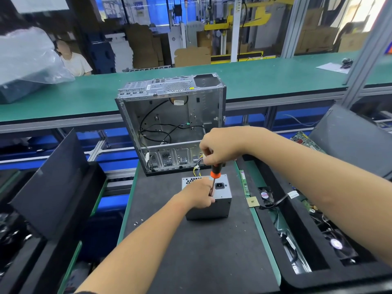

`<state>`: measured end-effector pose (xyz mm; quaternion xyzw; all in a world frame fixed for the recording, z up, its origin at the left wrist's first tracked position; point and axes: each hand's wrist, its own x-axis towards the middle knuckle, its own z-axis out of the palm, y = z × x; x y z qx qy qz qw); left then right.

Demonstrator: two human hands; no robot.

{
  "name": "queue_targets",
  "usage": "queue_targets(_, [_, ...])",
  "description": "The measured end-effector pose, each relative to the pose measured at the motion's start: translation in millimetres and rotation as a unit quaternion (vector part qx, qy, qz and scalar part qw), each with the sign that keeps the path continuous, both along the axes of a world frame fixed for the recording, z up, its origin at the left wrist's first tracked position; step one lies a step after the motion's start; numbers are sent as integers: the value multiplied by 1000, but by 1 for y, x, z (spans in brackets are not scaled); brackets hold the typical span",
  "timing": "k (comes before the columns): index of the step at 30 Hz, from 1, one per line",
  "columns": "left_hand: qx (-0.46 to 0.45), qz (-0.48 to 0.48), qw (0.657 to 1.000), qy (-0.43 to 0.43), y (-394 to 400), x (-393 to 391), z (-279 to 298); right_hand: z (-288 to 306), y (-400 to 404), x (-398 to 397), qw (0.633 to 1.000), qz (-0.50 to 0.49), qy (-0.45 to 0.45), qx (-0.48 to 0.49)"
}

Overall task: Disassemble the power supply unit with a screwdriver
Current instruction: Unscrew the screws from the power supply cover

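A grey metal power supply unit (220, 203) stands on the dark mat (201, 251) in the head view, its vented face with a power socket turned up. My left hand (199, 194) grips its top left part and steadies the screwdriver shaft. My right hand (218, 148) holds the black-and-orange handle of the screwdriver (215, 176) from above. The screwdriver stands nearly upright with its tip on the unit's top face, next to my left fingers.
An open, gutted computer case (169, 124) stands just behind the unit, with coloured wires trailing out. Loose screws (137, 222) lie on the mat at left. A memory stick (245, 183) and a chip (252, 202) lie at right, beside a bin of parts (318, 230). A dark panel (53, 187) leans at left.
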<state>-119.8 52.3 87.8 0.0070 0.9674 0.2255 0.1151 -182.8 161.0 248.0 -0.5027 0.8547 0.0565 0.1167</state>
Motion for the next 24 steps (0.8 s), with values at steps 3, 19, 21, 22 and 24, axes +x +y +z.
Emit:
queue_targets(3, [-43, -15, 999, 4, 1, -2, 0, 3, 7, 0, 1000, 11, 6, -3])
queue_targets(19, [145, 138, 971, 128, -62, 10, 7, -6, 3, -16, 993, -43, -70, 85])
queue_targets(21, [159, 197, 958, 133, -80, 17, 9, -22, -9, -15, 992, -32, -73, 95])
queue_targets(22, [156, 227, 952, 135, -90, 21, 8, -29, -15, -13, 993, -27, -72, 92])
queue_targets(24, [139, 277, 942, 130, -108, 33, 4, -43, -29, -10, 996, -23, -56, 73])
